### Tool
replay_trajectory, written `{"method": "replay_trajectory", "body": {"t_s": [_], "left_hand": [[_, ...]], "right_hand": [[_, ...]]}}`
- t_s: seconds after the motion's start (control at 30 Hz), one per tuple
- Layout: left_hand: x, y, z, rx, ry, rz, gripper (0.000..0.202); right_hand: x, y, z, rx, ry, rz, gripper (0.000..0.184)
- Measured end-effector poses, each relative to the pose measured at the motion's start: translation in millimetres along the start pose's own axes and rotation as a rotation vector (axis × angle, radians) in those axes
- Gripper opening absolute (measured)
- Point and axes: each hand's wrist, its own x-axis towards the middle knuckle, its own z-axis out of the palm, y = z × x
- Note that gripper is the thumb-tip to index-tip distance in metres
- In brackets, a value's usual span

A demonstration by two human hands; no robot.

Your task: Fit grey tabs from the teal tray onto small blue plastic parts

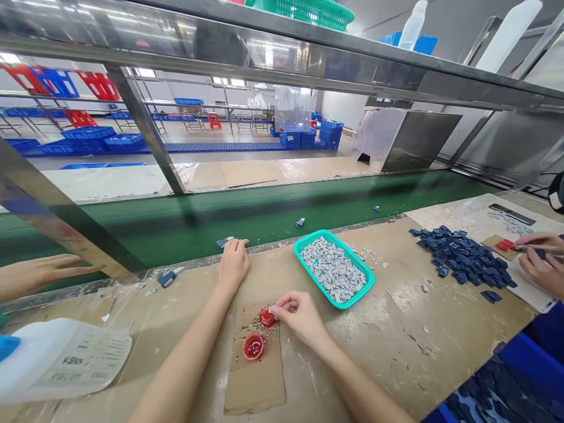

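Note:
My left hand (234, 261) reaches to the near edge of the green belt. Its fingers are closed against a small dark blue piece with a pale end (224, 242), their tips partly hidden. My right hand (302, 317) pinches a tiny whitish piece (271, 310) at the rim of a red cap (267, 318). Closer to me, a second red cap (254, 347) holds glossy liquid. Both caps rest on a stained cardboard strip (255, 390). Beyond my right hand, a turquoise basket (369, 281) is filled with small light grey pieces (332, 267).
Another blue piece (167, 278) lies left, near a large white bottle (74, 358). More pieces sit on the green belt (259, 211). To the right are a dark blue heap (462, 255) and a co-worker's hands (541, 258). Another person's hand (48, 273) enters from the left. A metal shelf (282, 53) spans overhead.

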Motion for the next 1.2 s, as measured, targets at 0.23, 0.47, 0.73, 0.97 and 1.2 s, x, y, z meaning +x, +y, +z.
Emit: {"method": "replay_trajectory", "body": {"t_s": [0.23, 0.47, 0.73, 0.97, 1.2], "left_hand": [[-2.8, 4.4, -1.4, -0.022, 0.001, 0.002, 0.033], [18.8, 1.9, 1.8, -0.075, -0.024, -0.13, 0.029], [101.3, 31.1, 50.9, -0.174, -0.266, -0.205, 0.035], [126.3, 62.2, 67.9, -0.369, -0.406, -0.406, 0.031], [57.4, 88.6, -34.9, -0.812, -0.433, -0.487, 0.049]], "right_hand": [[1.2, 7.0, 3.1, 0.012, -0.026, 0.006, 0.029], [-1.9, -10.1, -6.8, 0.211, -0.1, 0.063, 0.045], [-9.2, -17.2, -9.3, 0.283, -0.086, 0.083, 0.041], [-22.5, -22.0, -25.6, 0.357, -0.017, 0.066, 0.036], [-26.4, -49.6, -49.0, 0.413, 0.102, -0.066, 0.035]]}}
